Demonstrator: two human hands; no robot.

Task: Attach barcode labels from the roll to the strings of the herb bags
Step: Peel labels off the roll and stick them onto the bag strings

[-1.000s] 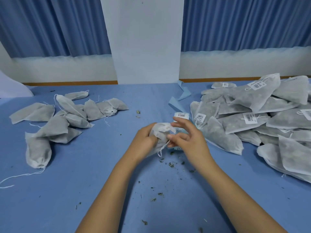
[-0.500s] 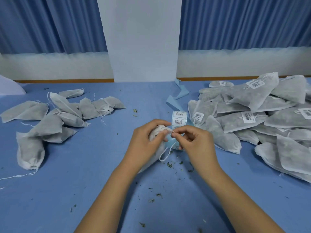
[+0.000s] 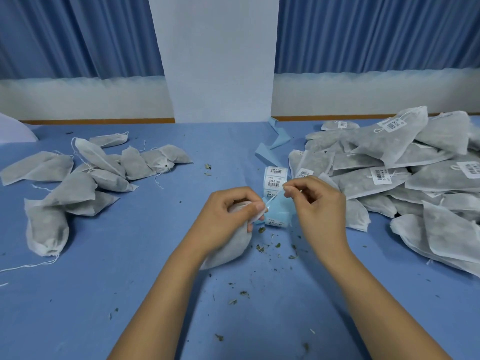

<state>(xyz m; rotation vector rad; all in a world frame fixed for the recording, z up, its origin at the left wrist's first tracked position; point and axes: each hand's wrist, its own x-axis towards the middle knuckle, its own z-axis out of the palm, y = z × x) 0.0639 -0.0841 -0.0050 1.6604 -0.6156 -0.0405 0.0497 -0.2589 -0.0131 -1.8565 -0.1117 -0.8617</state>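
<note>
The label roll (image 3: 275, 178) stands on the blue table (image 3: 130, 281). Just in front of the roll, to its left, the left hand (image 3: 226, 216) grips a herb bag (image 3: 233, 248), fingers curled round its gathered neck. The right hand (image 3: 317, 203), just right of the roll, pinches the bag's string (image 3: 273, 199) between thumb and fingertip – the string runs taut across the roll's front. Labelled bags (image 3: 389, 175) are piled to the right of the roll, unlabelled bags (image 3: 104, 172) lie well to its left, and herb crumbs (image 3: 259, 248) are scattered in front of it.
</note>
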